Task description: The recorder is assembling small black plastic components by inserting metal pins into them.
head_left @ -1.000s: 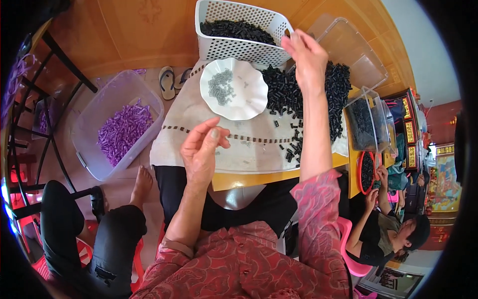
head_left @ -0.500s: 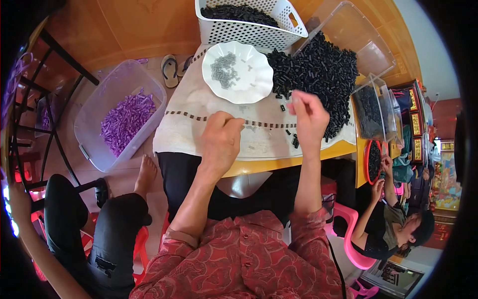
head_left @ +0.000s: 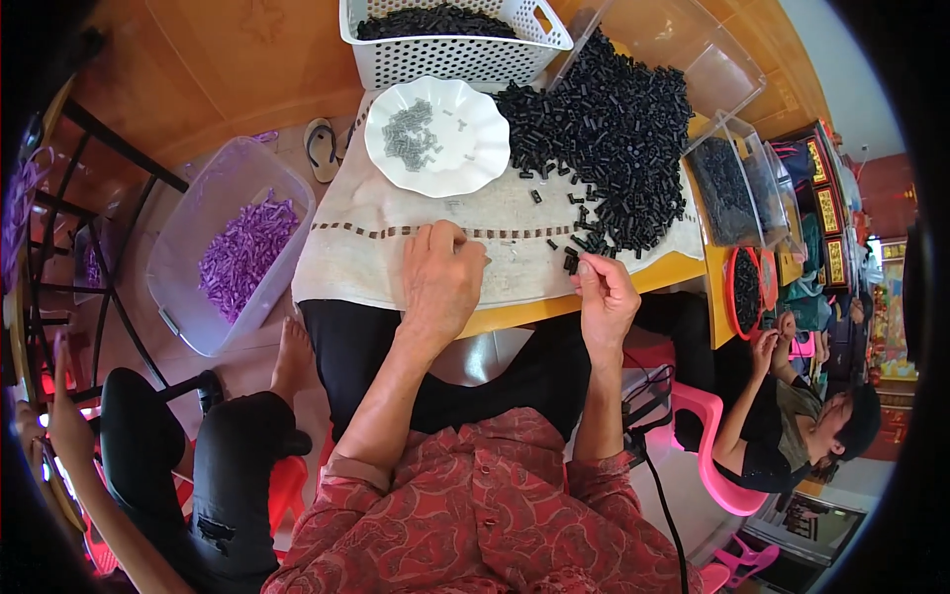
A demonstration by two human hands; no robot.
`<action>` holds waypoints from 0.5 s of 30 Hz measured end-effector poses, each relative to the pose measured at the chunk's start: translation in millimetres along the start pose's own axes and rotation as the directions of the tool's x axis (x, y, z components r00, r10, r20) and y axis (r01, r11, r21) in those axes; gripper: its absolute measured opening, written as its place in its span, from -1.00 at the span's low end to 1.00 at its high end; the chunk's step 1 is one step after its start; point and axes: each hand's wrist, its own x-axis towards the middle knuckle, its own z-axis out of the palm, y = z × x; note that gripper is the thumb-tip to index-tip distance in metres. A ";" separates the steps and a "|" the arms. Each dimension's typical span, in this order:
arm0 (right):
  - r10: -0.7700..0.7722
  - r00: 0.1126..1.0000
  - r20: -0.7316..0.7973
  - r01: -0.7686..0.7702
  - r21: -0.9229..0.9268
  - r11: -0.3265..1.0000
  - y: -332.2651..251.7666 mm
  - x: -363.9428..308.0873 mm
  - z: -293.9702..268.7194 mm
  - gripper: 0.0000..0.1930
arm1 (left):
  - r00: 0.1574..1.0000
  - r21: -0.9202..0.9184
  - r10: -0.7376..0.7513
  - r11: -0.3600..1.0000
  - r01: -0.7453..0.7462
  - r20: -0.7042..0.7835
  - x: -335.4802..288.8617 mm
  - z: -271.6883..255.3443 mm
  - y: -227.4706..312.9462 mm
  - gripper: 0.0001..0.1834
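Head view. The left hand [head_left: 440,282] rests knuckles-up on the white cloth [head_left: 356,238], fingers curled narrow; whether it holds anything cannot be told. The right hand [head_left: 606,302] sits at the table's near edge, thumb and forefinger pinched on a small black plastic piece [head_left: 572,262]. Just beyond the right hand spreads the heap of black pieces [head_left: 609,124]. Ahead of the left hand stands a white scalloped dish [head_left: 485,148] with small grey parts [head_left: 408,134]; past it, a white perforated basket [head_left: 445,57]. Far left of the left hand, on the floor, lies a clear tub [head_left: 188,317] of purple pieces [head_left: 242,252].
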 end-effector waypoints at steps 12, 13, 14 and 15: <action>-0.046 0.998 0.037 0.049 -0.062 0.997 1.1 -9.2 4.6 -0.89 | 0.999 -0.057 0.011 0.998 -0.014 -0.044 11.3 7.1 7.6 -0.87; -0.084 0.996 0.043 0.088 -0.084 0.993 1.2 -9.6 5.6 -0.89 | 0.999 -0.056 0.015 0.998 -0.018 -0.044 12.9 8.8 10.0 -0.87; -0.085 0.996 0.038 0.088 -0.082 0.993 1.9 -9.7 6.8 -0.89 | 1.000 -0.046 0.014 0.999 -0.015 -0.019 14.3 10.8 12.4 -0.87; -0.099 0.995 0.033 0.101 -0.076 0.992 2.8 -9.9 8.2 -0.89 | 1.000 -0.037 0.012 0.999 -0.012 0.005 15.5 12.3 13.8 -0.88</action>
